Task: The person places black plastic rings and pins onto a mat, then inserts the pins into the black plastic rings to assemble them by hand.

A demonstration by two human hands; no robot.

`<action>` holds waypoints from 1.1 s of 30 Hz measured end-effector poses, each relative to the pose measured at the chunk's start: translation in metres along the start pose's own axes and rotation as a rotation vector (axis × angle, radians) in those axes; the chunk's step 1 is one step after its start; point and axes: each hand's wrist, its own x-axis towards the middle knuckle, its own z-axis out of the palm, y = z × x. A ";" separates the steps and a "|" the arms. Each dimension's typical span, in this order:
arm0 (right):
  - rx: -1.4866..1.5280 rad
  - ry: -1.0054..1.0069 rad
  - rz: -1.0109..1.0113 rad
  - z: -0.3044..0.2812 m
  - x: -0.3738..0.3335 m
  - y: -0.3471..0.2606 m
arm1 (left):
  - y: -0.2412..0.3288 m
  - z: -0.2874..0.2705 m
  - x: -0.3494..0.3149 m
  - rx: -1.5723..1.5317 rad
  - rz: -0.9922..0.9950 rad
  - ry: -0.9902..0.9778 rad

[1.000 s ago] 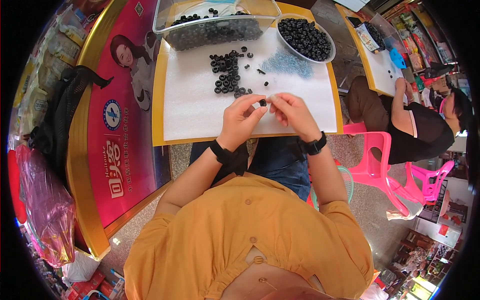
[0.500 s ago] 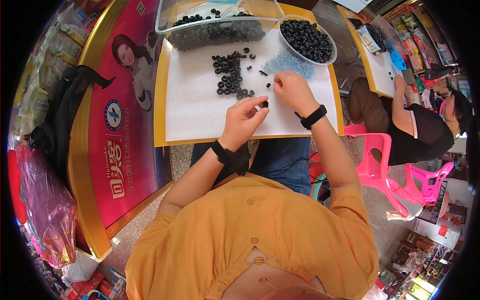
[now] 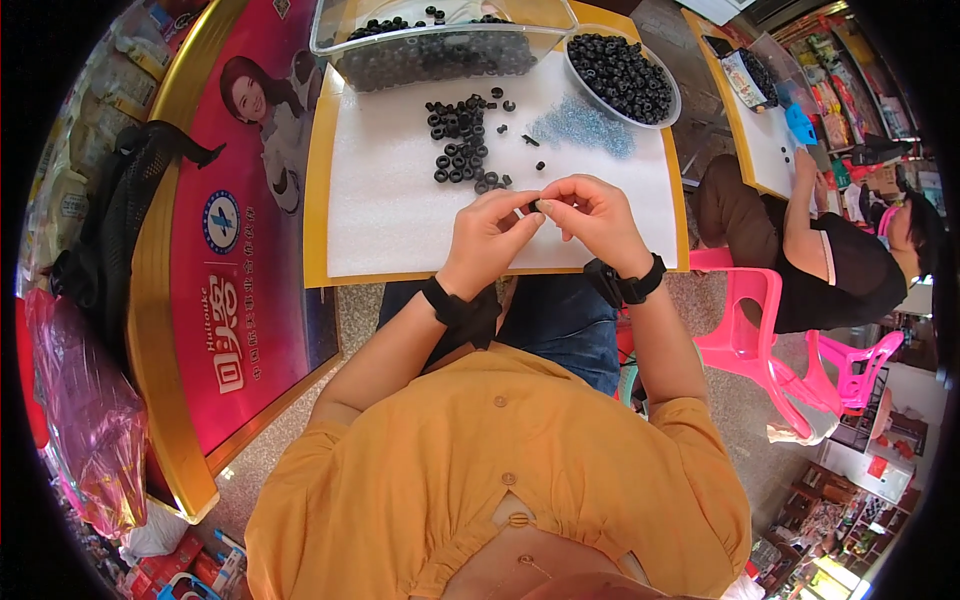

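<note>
My left hand point(image 3: 490, 235) and my right hand point(image 3: 595, 215) meet over the white foam sheet point(image 3: 390, 200), fingertips pinching one small black ring point(image 3: 535, 206) between them. A loose heap of black rings point(image 3: 462, 145) lies on the sheet just beyond my hands. To its right sits a patch of small pale blue beads point(image 3: 582, 125). A round bowl point(image 3: 625, 68) full of black rings stands at the far right. A clear rectangular tray point(image 3: 440, 45) with more rings stands at the far edge.
The sheet lies on a yellow-rimmed table point(image 3: 318, 180). A red poster board point(image 3: 235, 240) leans at the left, with a black bag point(image 3: 110, 230) and a pink plastic bag point(image 3: 85, 420). Another person point(image 3: 810, 240) sits at the right by pink chairs point(image 3: 770, 330).
My right hand reached out toward the loose rings and beads half a second ago, then came back to meet my left hand over the sheet's near edge.
</note>
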 end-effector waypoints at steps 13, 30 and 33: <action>-0.050 0.061 -0.097 -0.002 -0.003 0.012 | -0.008 0.000 -0.002 -0.083 -0.041 0.001; -0.209 0.065 0.144 -0.006 0.030 0.010 | -0.007 -0.002 -0.001 -0.247 -0.088 -0.038; 0.125 0.027 0.110 -0.011 0.010 0.014 | -0.007 -0.002 -0.001 -0.217 -0.085 -0.044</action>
